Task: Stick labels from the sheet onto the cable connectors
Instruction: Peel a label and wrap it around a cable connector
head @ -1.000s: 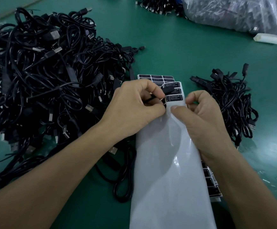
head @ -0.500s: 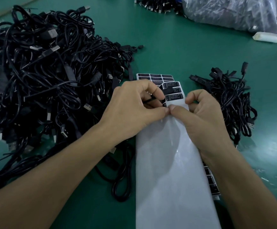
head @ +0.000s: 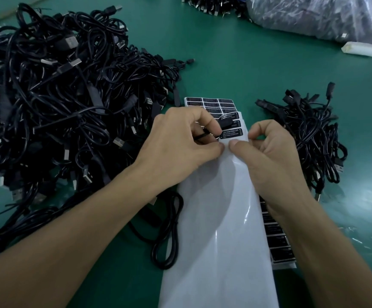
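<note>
A green desk [head: 225,63] carries everything. A large heap [head: 58,107] of tangled black cables with metal plugs lies left of the sheet and spreads far beyond it. A clear plastic bag [head: 314,16] with dark contents sits well beyond the sheet, to its right. The sheet [head: 220,230] is a long glossy white strip running from the near edge of the view towards the middle of the desk, bare of labels along most of its length. A second sheet [head: 211,103] full of black labels lies under it and shows past its far end and its right edge. A smaller bundle [head: 314,138] of black cables lies just right of the sheet.

The left hand [head: 176,143] is over the sheet's far left side, its fingers curled round a thin cable [head: 202,136]. The right hand [head: 269,152] is over the sheet's right edge, fingers curled, its thumb tip on the sheet and almost meeting the left thumb; whether it pinches anything I cannot tell. A cable loop [head: 167,241] lies against the sheet's left edge. A white tube [head: 358,48] lies by the bag, far from the sheet. The connector [head: 225,123] sticks out of the left hand above the sheet's far end, over the remaining labels [head: 231,132].
</note>
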